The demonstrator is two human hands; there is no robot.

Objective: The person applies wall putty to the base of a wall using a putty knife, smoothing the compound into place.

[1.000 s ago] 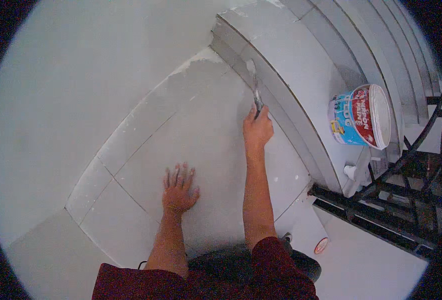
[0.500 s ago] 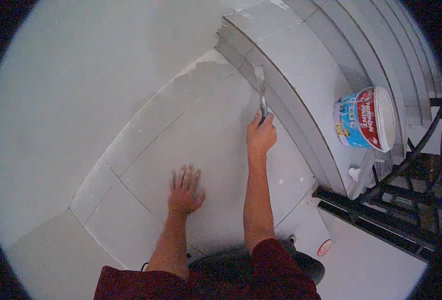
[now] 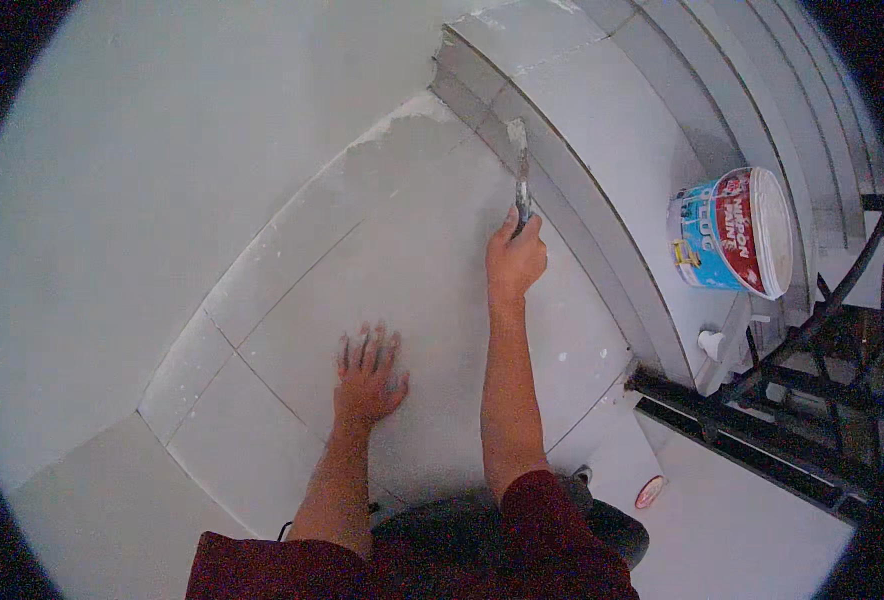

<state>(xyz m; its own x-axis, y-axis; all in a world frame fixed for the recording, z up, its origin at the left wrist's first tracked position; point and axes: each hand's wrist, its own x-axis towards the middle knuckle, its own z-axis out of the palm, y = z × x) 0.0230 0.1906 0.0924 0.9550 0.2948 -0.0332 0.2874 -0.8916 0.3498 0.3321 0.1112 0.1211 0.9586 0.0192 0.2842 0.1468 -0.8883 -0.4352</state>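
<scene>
My right hand point(image 3: 515, 262) is closed around the dark handle of a putty knife point(image 3: 522, 182), which points away from me. Its blade is smeared with whitish paste and is over the foot of the lowest stair riser point(image 3: 562, 190); whether it touches the riser I cannot tell. To the left and nearer, my left hand point(image 3: 368, 380) is spread on the pale tiled floor point(image 3: 282, 320) with its palm down, and it holds nothing. White smears point(image 3: 402, 122) mark the floor's edge along the wall.
A blue and red paint bucket point(image 3: 727, 235) with a white lid stands on the step at right, with a white cylindrical object point(image 3: 710, 343) nearby. Black metal railing point(image 3: 762, 430) runs along the lower right. A small round red-rimmed item point(image 3: 650, 492) lies close to my knee. The wall point(image 3: 162, 170) rises at left.
My right hand and the putty knife have moved slightly left and away from me, and the blade is turned a little. My left hand remains flat on the floor. The view has shifted slightly.
</scene>
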